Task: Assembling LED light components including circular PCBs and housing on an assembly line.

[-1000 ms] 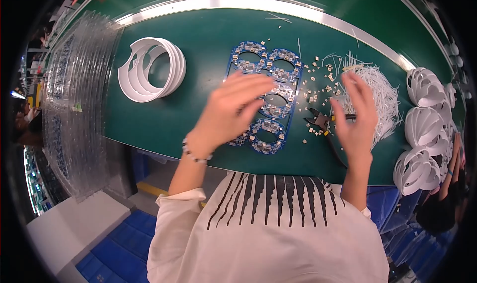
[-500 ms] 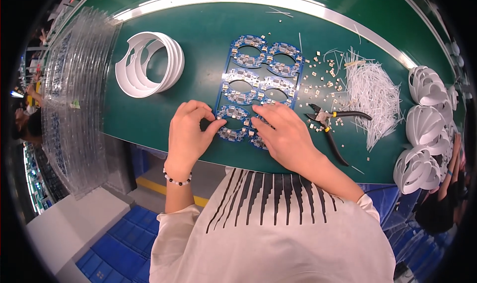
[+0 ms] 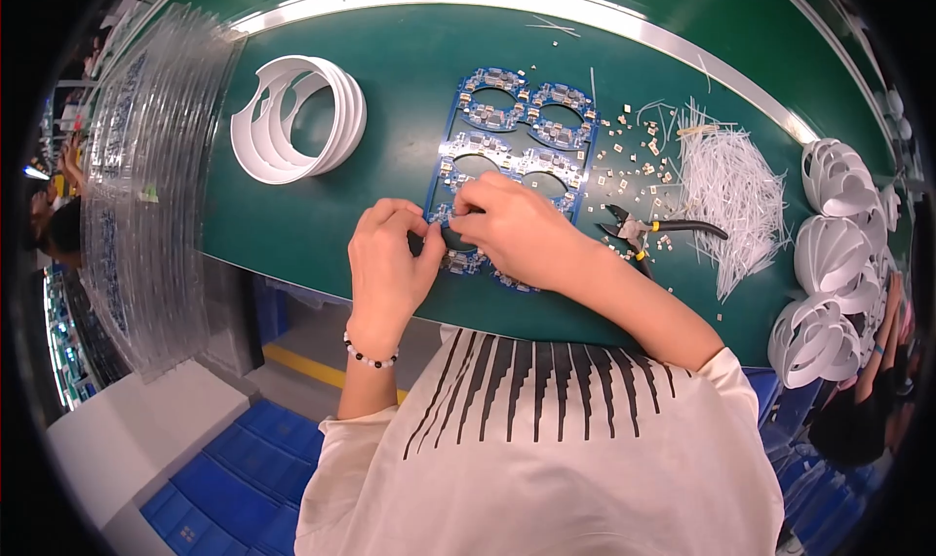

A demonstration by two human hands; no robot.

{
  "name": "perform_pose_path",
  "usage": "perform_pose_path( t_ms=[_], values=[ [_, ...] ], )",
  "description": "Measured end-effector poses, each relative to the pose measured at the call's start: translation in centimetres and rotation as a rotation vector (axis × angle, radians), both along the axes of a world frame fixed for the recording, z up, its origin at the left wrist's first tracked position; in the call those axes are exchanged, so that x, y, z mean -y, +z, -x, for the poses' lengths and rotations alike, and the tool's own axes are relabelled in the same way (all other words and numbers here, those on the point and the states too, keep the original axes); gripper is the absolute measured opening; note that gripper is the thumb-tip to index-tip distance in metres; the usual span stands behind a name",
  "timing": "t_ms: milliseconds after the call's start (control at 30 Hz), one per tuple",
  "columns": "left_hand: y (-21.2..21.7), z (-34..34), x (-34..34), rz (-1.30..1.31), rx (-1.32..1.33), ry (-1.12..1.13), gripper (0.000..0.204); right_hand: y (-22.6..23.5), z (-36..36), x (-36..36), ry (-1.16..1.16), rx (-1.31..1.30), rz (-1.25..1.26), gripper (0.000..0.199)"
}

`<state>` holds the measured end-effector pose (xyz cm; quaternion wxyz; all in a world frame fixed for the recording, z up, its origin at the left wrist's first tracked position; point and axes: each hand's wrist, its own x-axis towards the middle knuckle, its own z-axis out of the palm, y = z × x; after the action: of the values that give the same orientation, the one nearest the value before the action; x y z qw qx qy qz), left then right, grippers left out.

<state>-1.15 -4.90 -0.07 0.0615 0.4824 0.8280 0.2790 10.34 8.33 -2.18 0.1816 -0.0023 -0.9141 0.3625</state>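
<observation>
A blue circuit board panel (image 3: 525,153), made of several ring-shaped boards joined in a frame, lies flat on the green table. My left hand (image 3: 392,258) is at its lower left edge, thumb and forefinger closed in a pinch over the near left ring. Fingers bent and pressed together, my right hand (image 3: 517,226) comes over the same ring from the right, its fingertips close to the left ones. Whatever lies between the fingertips is hidden or too small to name. The right hand and forearm cover part of the near right ring.
Black-handled cutting pliers (image 3: 634,230) lie right of the panel, among small pale pieces (image 3: 651,147). Beyond them are a heap of thin white strips (image 3: 733,190) and white curled rings (image 3: 832,254). White nested rings (image 3: 348,117) stand left. Stacked clear trays (image 3: 156,195) line the left edge.
My right hand has moved left across the panel to my left fingertips, and its fingers have drawn together. My left hand has shifted slightly right, still pinched.
</observation>
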Motion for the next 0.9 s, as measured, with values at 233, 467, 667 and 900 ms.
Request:
perform_pose_path(
  t_ms=[233, 467, 667, 900],
  values=[
    [0.0, -0.6, -0.3, -0.015, -0.018, 0.109, 0.009, 0.9, 1.0, -0.3, -0.023, 0.076, -0.142, 0.011],
    [-0.8, -1.3, -0.5, -0.128, 0.015, 0.167, 0.007, 0.4, 0.8, -1.0, 0.006, 0.034, -0.2, 0.011],
    [-1.6, -1.1, -0.1, -0.227, 0.135, 0.237, 0.006, 0.1, 0.8, -1.0, 0.034, -0.022, -0.209, 0.014],
    [-1.2, -0.8, -0.1, -0.179, 0.185, 0.19, 0.007, 0.1, 1.1, -1.3, 0.052, -0.024, -0.172, 0.01]
  ],
)
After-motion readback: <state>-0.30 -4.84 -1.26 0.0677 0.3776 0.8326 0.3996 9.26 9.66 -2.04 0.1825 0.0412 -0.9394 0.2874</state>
